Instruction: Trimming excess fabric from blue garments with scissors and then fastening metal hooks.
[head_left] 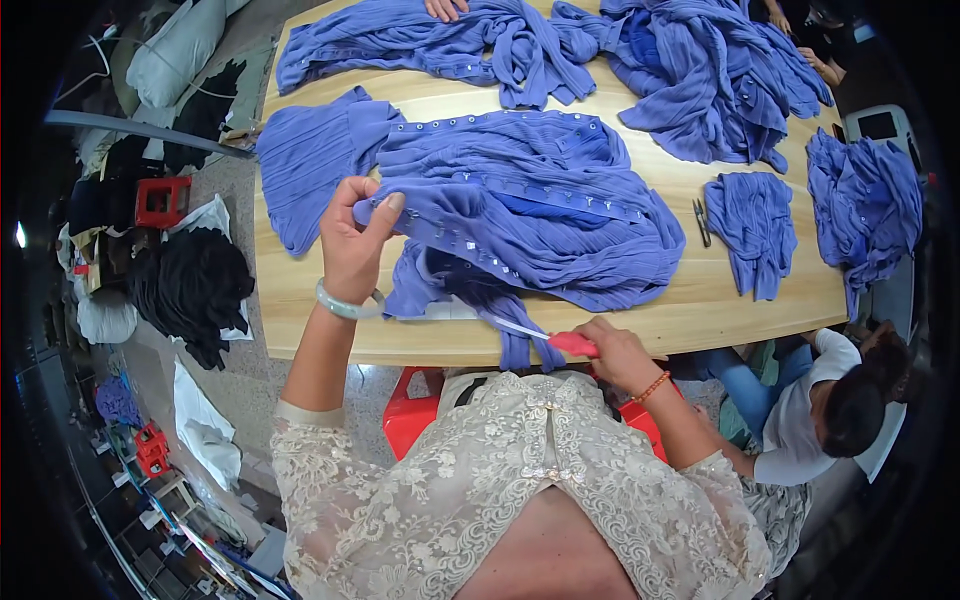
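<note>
Left hand (352,240) grips one blue garment (530,215) (right hand (618,352): one red-handled tool (560,340)).

Blue pleated garment (530,205) bunched on table; red-handled scissors (560,341) at hem.

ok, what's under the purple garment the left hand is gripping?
The wooden table shows around the purple garment held by the left hand. Anything beneath its folds is covered. The right hand holds a red-handled tool at its lower edge.

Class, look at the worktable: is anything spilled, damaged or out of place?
Nothing stands out. The left hand grips a blue garment; the right hand holds red-handled snips. Other blue garments lie loosely on the wooden table.
</note>
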